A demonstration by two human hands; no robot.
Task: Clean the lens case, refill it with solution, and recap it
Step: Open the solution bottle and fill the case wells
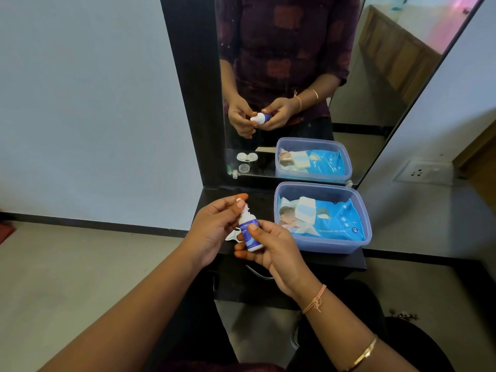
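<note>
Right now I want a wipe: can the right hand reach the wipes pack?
Probably, once freed: the right hand grips the solution bottle, but the wipes pack lies uncovered in the tub beside it.

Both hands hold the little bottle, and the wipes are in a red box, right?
No, the box is blue, not red; the head view shows it. The rest is right: left hand and right hand both hold the bottle, and the wipes lie in the box.

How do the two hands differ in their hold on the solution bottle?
The left hand pinches the cap of the solution bottle; the right hand grips its labelled body. The right wrist wears a pink thread and a gold bangle; the left wrist is bare. Both hold the same bottle.
</note>
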